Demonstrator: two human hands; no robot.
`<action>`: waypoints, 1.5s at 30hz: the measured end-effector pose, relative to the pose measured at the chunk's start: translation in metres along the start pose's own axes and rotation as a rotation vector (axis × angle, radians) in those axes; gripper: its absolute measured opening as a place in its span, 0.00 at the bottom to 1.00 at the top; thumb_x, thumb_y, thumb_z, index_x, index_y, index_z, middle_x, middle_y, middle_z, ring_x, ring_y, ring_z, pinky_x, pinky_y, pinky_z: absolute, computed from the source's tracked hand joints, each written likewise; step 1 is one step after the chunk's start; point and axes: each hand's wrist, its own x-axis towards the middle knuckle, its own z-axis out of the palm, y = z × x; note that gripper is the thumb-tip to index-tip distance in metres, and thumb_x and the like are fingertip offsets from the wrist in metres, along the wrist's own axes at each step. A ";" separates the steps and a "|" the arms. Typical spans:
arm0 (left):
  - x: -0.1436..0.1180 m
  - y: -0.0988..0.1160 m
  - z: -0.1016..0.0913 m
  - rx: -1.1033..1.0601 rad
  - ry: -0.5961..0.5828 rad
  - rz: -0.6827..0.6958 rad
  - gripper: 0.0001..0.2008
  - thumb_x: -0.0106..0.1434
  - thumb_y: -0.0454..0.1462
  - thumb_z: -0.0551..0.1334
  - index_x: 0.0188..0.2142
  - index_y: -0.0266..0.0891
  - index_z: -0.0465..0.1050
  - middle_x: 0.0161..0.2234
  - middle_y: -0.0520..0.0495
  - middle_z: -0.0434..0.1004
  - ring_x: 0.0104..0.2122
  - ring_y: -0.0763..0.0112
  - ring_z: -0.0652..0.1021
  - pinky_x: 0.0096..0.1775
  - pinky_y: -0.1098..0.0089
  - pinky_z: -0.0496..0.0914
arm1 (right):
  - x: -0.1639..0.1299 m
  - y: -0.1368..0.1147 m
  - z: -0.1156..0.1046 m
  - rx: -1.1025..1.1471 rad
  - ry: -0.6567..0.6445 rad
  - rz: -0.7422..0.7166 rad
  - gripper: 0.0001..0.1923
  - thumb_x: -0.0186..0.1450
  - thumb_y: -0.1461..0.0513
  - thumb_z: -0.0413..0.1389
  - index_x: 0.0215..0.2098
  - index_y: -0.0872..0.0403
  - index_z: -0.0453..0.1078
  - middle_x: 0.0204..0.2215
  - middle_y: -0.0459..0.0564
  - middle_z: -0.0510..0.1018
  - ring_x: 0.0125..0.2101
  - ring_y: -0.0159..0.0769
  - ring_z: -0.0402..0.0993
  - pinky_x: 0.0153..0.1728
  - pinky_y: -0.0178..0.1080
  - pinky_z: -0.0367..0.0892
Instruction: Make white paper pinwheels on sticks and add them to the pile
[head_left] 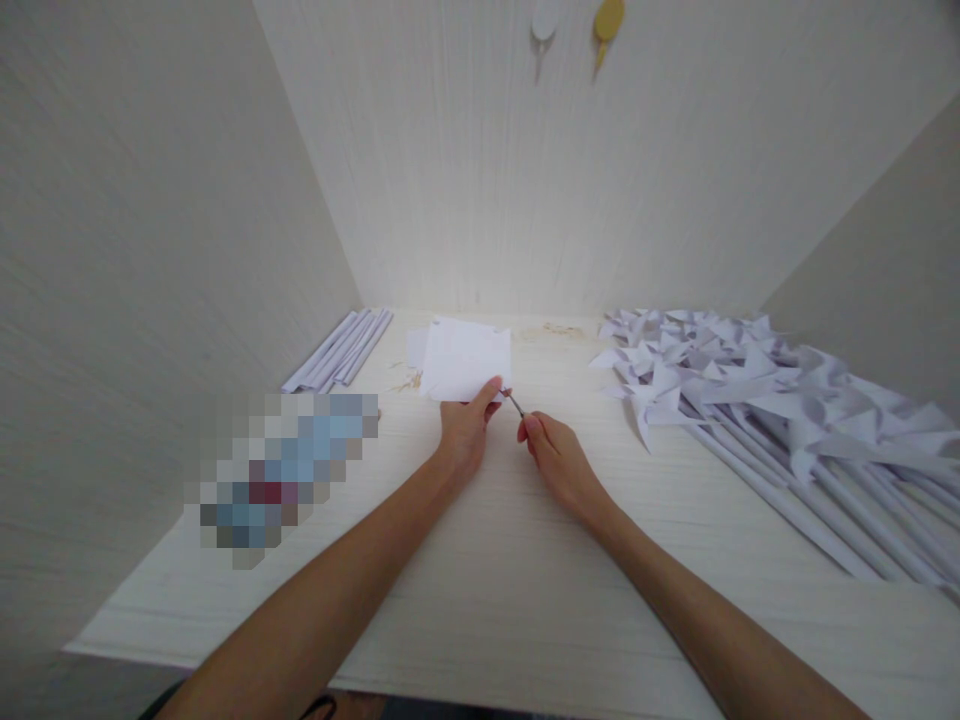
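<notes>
Here I have my left hand [465,430] pinching the near edge of a square sheet of paper [466,360], thumb on top at its lower right corner, the rest of the sheet lying flat on the desk [525,560] and reaching away from me toward the back wall. My right hand [559,460] sits just to the right of it, closed around a thin metal tool [514,401]; I can't tell whether it is a pin, a blade or small scissors. Only the tip shows, slanting up and left from my fingers so that it meets the paper right beside my left thumb. So the paper lies ahead and slightly left of the tool hand, and the tool's long axis points at that corner. A stack of rolled paper sticks [341,348] lies far left, and a heap of finished paper pinwheels [750,385] spreads on the right, well apart from both hands.
</notes>
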 end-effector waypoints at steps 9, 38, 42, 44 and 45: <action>0.001 -0.001 0.000 0.003 -0.001 -0.002 0.09 0.43 0.30 0.66 0.27 0.36 0.71 0.27 0.53 0.75 0.25 0.78 0.74 0.34 0.72 0.68 | 0.000 -0.001 0.000 -0.042 0.009 -0.028 0.18 0.63 0.54 0.36 0.21 0.51 0.57 0.17 0.45 0.61 0.21 0.34 0.58 0.25 0.35 0.53; -0.010 0.006 0.001 0.114 -0.360 -0.122 0.21 0.39 0.31 0.68 0.36 0.38 0.73 0.33 0.48 0.78 0.31 0.71 0.76 0.33 0.71 0.69 | 0.010 0.019 -0.004 0.519 0.114 -0.005 0.12 0.58 0.54 0.51 0.22 0.54 0.61 0.11 0.36 0.53 0.13 0.23 0.46 0.15 0.32 0.42; -0.009 0.006 0.001 0.120 -0.362 -0.131 0.22 0.38 0.31 0.68 0.37 0.38 0.73 0.32 0.48 0.78 0.31 0.69 0.76 0.34 0.69 0.69 | 0.010 0.018 -0.003 0.529 0.115 0.006 0.11 0.56 0.56 0.53 0.21 0.54 0.60 0.11 0.36 0.53 0.13 0.23 0.46 0.15 0.32 0.42; -0.008 0.006 0.001 0.120 -0.357 -0.129 0.22 0.37 0.31 0.69 0.37 0.37 0.74 0.31 0.48 0.78 0.31 0.69 0.76 0.34 0.69 0.69 | 0.010 0.016 -0.004 0.532 0.099 0.013 0.12 0.55 0.57 0.54 0.20 0.54 0.59 0.11 0.36 0.53 0.13 0.23 0.46 0.16 0.32 0.42; -0.009 0.006 0.001 0.121 -0.352 -0.126 0.22 0.37 0.31 0.69 0.37 0.37 0.74 0.29 0.49 0.78 0.30 0.69 0.76 0.34 0.69 0.68 | 0.010 0.015 -0.004 0.530 0.088 0.014 0.12 0.54 0.57 0.54 0.20 0.53 0.58 0.12 0.36 0.54 0.13 0.23 0.45 0.16 0.32 0.42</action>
